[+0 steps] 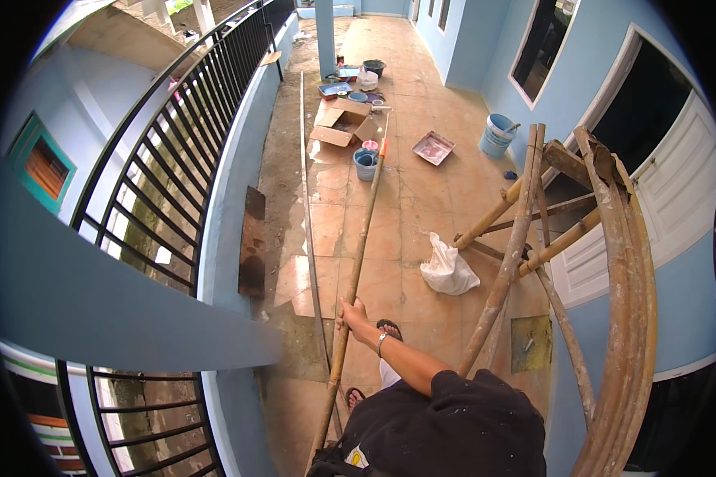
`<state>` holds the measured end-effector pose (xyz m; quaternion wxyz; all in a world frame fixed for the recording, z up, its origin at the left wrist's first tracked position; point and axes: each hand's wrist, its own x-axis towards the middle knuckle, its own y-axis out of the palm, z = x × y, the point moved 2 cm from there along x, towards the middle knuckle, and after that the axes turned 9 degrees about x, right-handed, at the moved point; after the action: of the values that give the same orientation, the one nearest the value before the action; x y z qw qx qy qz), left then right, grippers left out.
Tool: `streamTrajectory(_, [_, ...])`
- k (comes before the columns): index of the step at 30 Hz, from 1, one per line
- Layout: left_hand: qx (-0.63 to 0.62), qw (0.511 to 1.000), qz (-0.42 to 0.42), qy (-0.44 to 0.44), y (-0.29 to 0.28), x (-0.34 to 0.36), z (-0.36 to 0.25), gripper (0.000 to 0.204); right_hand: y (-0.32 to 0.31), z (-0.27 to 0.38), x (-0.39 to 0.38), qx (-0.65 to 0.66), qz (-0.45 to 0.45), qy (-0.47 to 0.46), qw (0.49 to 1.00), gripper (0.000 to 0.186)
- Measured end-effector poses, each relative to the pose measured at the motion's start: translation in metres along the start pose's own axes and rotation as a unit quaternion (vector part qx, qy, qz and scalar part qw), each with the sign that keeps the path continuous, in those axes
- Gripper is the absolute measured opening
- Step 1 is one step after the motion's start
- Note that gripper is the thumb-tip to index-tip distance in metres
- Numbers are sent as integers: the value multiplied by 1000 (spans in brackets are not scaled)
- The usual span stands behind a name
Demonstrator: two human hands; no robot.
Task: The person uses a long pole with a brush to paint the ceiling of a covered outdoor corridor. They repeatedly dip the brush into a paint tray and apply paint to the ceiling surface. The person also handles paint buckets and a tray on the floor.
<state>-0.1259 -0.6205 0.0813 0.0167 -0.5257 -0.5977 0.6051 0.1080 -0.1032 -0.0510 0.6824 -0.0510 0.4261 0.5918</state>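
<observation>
My right hand, with a bracelet at the wrist, is closed around a long bamboo pole. The pole slants from the bottom edge up the tiled walkway, past a blue bucket, to an orange section and what looks like a white roller head. A long thin strip lies to its left. My left hand is not in view. My sandalled feet show below the right hand.
Bamboo scaffolding stands right, by a white sack. Ahead are a paint tray, another bucket, opened cardboard and several containers. A black railing, blue pillar and low wall border the left; doors and windows the right.
</observation>
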Motion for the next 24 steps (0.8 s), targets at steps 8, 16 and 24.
streamTrajectory(8, [52,996,34,63,-18,147,-239,25,-133,135,220,49,-141,0,989,49])
streamTrajectory(16, [188,976,68,91,-39,350,-553,24,-205,302,483,125,-210,7,970,51])
streamTrajectory(24, [318,944,23,87,-78,469,-701,24,-218,385,623,203,-235,29,950,48])
